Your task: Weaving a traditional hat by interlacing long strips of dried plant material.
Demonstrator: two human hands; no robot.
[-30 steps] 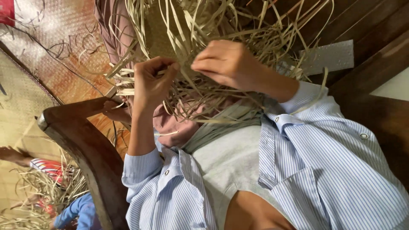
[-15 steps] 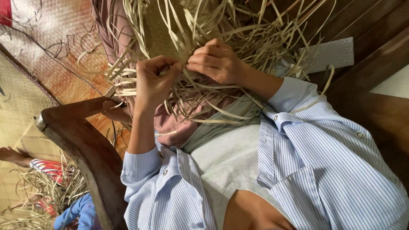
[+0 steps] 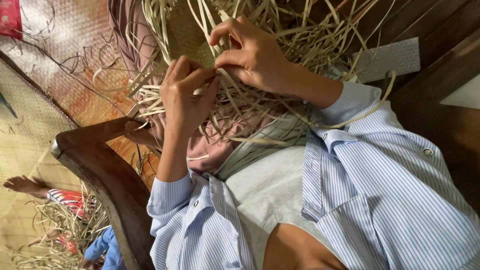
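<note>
1. Pinching pale reed strips [image 3: 260, 107] right of the chair armrest [image 3: 95, 165]: left hand [image 3: 187, 97] clenched on strands, right hand [image 3: 255, 55] seemingly nipping one.
2. Risk: strip snapping or slipping loose under a hard pull; tangling likely.

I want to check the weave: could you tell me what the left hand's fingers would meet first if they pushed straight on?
The left hand would meet the right hand's fingers almost at once, with pale straw strips beyond; depth is unclear.

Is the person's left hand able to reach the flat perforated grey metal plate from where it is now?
Probably not directly. The left hand pinches pale straw strips, and the right hand with its forearm lies between it and the flat perforated grey metal plate.
</note>
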